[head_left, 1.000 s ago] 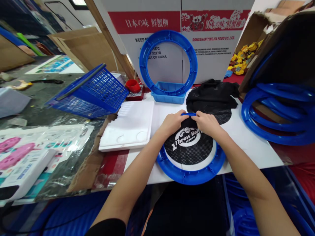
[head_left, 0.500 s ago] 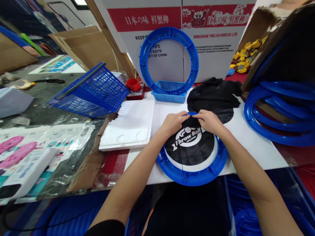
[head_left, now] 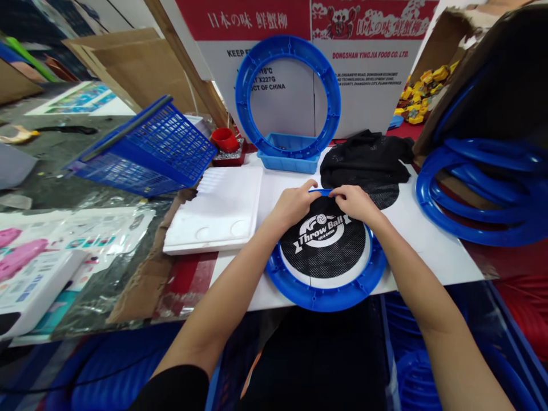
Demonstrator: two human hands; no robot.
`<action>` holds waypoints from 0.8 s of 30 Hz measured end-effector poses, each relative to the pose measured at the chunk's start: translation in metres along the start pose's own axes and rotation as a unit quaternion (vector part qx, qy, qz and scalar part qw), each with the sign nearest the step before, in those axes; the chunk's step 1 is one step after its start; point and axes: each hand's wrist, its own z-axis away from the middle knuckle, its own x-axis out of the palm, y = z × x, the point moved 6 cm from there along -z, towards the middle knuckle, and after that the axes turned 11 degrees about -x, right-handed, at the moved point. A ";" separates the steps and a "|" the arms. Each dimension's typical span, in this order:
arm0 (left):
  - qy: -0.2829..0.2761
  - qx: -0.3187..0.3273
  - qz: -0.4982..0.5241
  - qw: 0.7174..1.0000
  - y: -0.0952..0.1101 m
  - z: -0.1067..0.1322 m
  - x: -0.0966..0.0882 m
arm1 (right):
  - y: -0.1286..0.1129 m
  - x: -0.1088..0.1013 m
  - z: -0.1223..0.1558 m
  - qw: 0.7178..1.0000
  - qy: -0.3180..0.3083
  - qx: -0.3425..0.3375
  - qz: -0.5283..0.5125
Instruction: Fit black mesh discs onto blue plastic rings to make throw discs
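Observation:
A blue plastic ring lies flat on the white board at the table's front edge. Inside it is a round black mesh disc printed "Throw Ball" in white; a pale gap shows between mesh and ring along the near side. At the ring's far edge, my left hand has its fingers bent over the mesh edge and rim, one fingertip slightly raised. Close beside it, my right hand pinches the same far edge. The fingers hide exactly where mesh and rim meet.
Another blue ring stands upright against a carton, by a light-blue tray. Black mesh pieces lie beyond my right hand. More blue rings are piled at right. White foam and a blue basket are at left.
The whole view has shifted slightly, so everything sits a little further left and higher. My left fingertip has lifted a little from the rim; my right hand stays at the far edge.

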 end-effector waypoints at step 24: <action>0.081 -0.009 0.395 0.915 0.075 0.169 -0.011 | -0.117 -0.008 0.134 0.972 0.010 -0.231 -0.044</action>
